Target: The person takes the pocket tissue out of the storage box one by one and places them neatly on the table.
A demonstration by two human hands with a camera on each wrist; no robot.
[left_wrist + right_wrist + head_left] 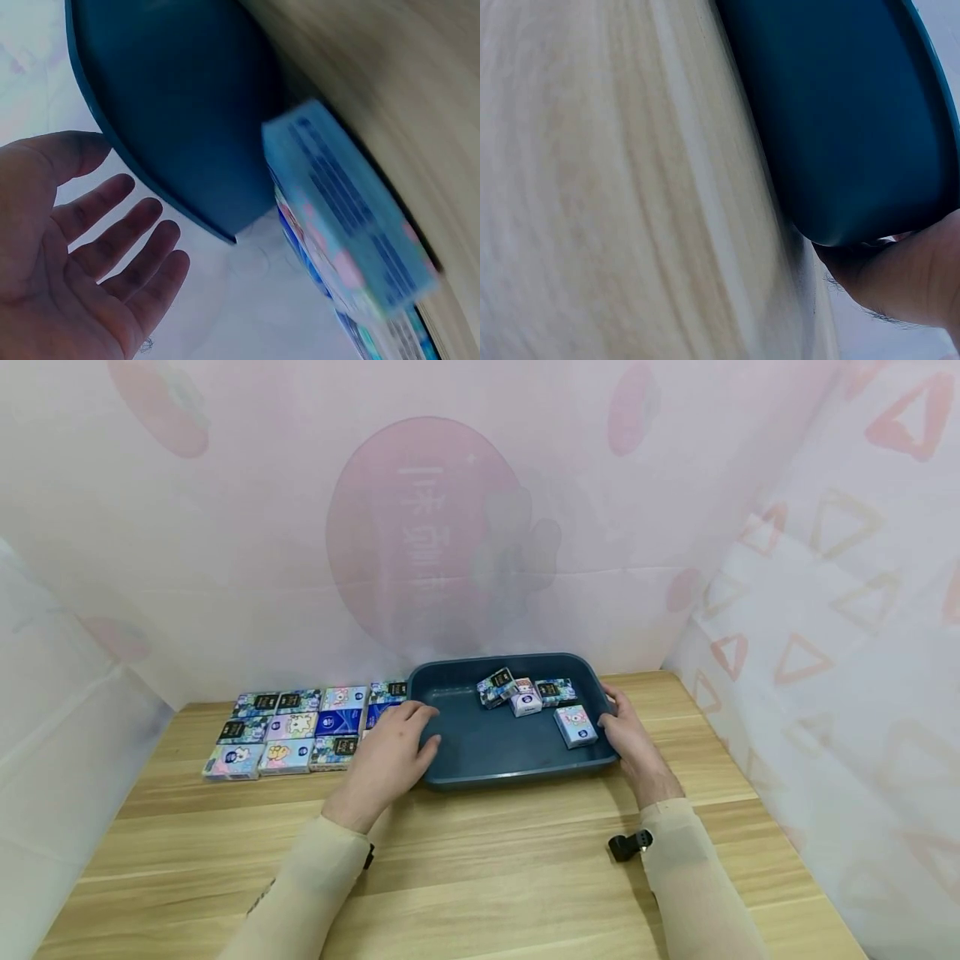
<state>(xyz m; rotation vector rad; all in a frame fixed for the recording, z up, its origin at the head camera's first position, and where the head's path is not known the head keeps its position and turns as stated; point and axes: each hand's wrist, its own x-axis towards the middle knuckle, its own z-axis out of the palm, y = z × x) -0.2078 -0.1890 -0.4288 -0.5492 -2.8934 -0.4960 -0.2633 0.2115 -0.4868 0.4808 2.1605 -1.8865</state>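
A dark teal plastic tray (480, 739) stands on the wooden table, with several small patterned tissue packs (576, 727) lying loose in its right half. My right hand (632, 745) grips the tray's right end, its thumb at the rim; in the right wrist view the tray wall (847, 127) hides most of the fingers. At the tray's left end is my left hand (388, 758). In the left wrist view its thumb touches the rim, while the other fingers (112, 232) are loosely extended and apart from the tray.
Left of the tray, several tissue packs (286, 755) lie flat in tight rows, partly hidden by the left hand. A light blue pack (345, 210) is close to that hand. Patterned white cloth (262, 568) stands behind the table (480, 860) and along its sides.
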